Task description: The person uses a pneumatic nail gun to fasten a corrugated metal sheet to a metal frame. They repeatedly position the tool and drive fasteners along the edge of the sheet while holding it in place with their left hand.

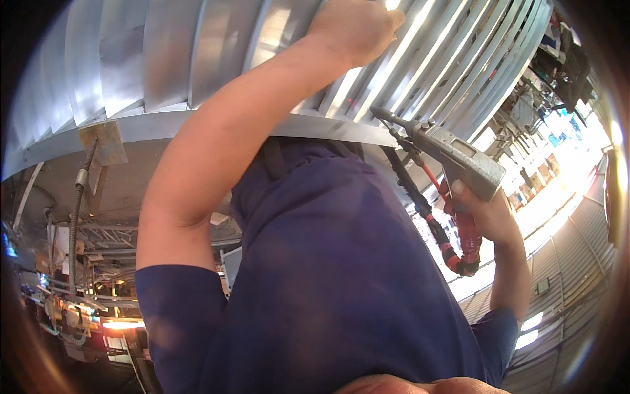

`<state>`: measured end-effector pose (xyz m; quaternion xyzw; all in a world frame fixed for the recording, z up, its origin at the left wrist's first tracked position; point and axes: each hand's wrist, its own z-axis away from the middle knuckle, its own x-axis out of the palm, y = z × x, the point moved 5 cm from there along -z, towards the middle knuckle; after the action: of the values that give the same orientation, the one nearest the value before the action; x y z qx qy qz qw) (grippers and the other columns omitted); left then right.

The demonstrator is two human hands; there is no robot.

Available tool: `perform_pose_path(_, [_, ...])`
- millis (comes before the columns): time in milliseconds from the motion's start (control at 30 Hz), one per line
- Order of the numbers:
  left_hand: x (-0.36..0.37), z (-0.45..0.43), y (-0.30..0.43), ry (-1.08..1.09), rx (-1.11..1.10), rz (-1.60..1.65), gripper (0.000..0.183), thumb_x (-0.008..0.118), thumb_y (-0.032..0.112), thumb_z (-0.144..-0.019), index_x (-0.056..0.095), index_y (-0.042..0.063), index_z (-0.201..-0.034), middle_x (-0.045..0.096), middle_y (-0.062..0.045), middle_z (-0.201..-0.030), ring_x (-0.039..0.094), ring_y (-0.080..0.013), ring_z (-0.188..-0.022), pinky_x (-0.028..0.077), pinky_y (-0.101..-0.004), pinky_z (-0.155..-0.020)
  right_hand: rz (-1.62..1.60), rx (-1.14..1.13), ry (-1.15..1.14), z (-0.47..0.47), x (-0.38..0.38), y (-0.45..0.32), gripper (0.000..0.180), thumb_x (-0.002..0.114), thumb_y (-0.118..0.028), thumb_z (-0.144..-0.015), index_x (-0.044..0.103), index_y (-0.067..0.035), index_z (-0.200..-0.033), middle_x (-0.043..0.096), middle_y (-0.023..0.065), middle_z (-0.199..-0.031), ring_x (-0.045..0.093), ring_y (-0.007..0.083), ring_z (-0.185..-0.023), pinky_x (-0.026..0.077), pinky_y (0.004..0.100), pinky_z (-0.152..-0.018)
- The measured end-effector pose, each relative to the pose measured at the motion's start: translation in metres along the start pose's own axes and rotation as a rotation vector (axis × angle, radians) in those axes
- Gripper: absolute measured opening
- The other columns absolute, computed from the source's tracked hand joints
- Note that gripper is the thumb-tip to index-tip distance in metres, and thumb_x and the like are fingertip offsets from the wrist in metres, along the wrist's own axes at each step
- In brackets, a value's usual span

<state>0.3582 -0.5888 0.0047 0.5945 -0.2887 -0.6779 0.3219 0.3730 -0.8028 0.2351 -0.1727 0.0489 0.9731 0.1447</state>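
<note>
My left hand (357, 32) reaches over the slats of a large metal louvered panel (170, 59). Its fingers are curled and partly cut off by the picture's top edge, so whether they grip a slat does not show. In my right hand (475, 209) is a grey metal welding gun (460, 152), held by its handle with red wrapping. The gun's narrow nozzle points left and slightly up, close to the panel's near frame edge (334, 129). A taped cable (433, 226) with red bands hangs below the gun, beside an orange-red hose.
At the left, a flexible metal conduit (76, 212) runs down from a small plate (103, 143) under the panel's edge. Cluttered metal pieces (108, 236) lie beyond it. Corrugated sheeting (566, 261) stands at the right, with bright daylight beside it.
</note>
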Motion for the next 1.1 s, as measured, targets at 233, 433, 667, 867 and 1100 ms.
perform_pose_path(233, [0.036, -0.002, 0.015, -0.1, 0.488, -0.121, 0.049, 0.076, 0.03, -0.084, 0.07, 0.021, -0.132, 0.048, -0.007, -0.157, 0.032, -0.0285, -0.154, 0.018, -0.0498, -0.129, -0.063, 0.009, -0.121, -0.018, -0.011, 0.058, 0.051, 0.071, -0.039, -0.097, 0.059, -0.001, -0.127, 0.067, 0.0084, -0.099, 0.066, 0.0153, -0.078, 0.055, 0.0315, -0.068])
perform_pose_path(433, [0.041, -0.004, 0.018, -0.19, 0.427, -0.182, 0.049, 0.079, 0.033, -0.081, 0.072, 0.023, -0.129, 0.047, -0.006, -0.158, 0.033, -0.0296, -0.153, 0.02, -0.0503, -0.128, -0.15, -0.081, -0.153, -0.03, -0.012, 0.084, 0.051, 0.07, -0.042, -0.099, 0.059, 0.0, -0.126, 0.067, 0.0081, -0.1, 0.065, 0.0147, -0.078, 0.054, 0.0307, -0.069])
perform_pose_path(667, [0.042, -0.009, 0.021, -0.18, 0.445, -0.206, 0.053, 0.082, 0.041, -0.08, 0.072, 0.026, -0.13, 0.047, -0.003, -0.158, 0.035, -0.0267, -0.152, 0.021, -0.0501, -0.128, -0.139, -0.159, -0.124, -0.037, -0.016, 0.092, 0.047, 0.069, -0.043, -0.099, 0.064, 0.0, -0.118, 0.068, 0.0066, -0.097, 0.066, 0.0148, -0.077, 0.054, 0.0309, -0.068])
perform_pose_path(867, [0.041, -0.009, 0.021, -0.165, 0.444, -0.22, 0.054, 0.083, 0.042, -0.079, 0.072, 0.027, -0.13, 0.048, -0.002, -0.157, 0.037, -0.0251, -0.151, 0.022, -0.0491, -0.127, -0.132, -0.17, -0.121, -0.037, -0.013, 0.086, 0.05, 0.072, -0.043, -0.097, 0.064, 0.0, -0.122, 0.07, 0.0076, -0.095, 0.068, 0.0156, -0.079, 0.055, 0.0318, -0.069])
perform_pose_path(1100, [0.038, -0.009, 0.023, -0.152, 0.436, -0.222, 0.056, 0.083, 0.043, -0.077, 0.072, 0.027, -0.13, 0.049, -0.001, -0.157, 0.038, -0.0245, -0.15, 0.024, -0.0483, -0.127, -0.129, -0.085, -0.1, -0.034, -0.013, 0.087, 0.052, 0.075, -0.039, -0.095, 0.062, 0.0, -0.126, 0.073, 0.0086, -0.093, 0.071, 0.016, -0.082, 0.056, 0.0323, -0.07])
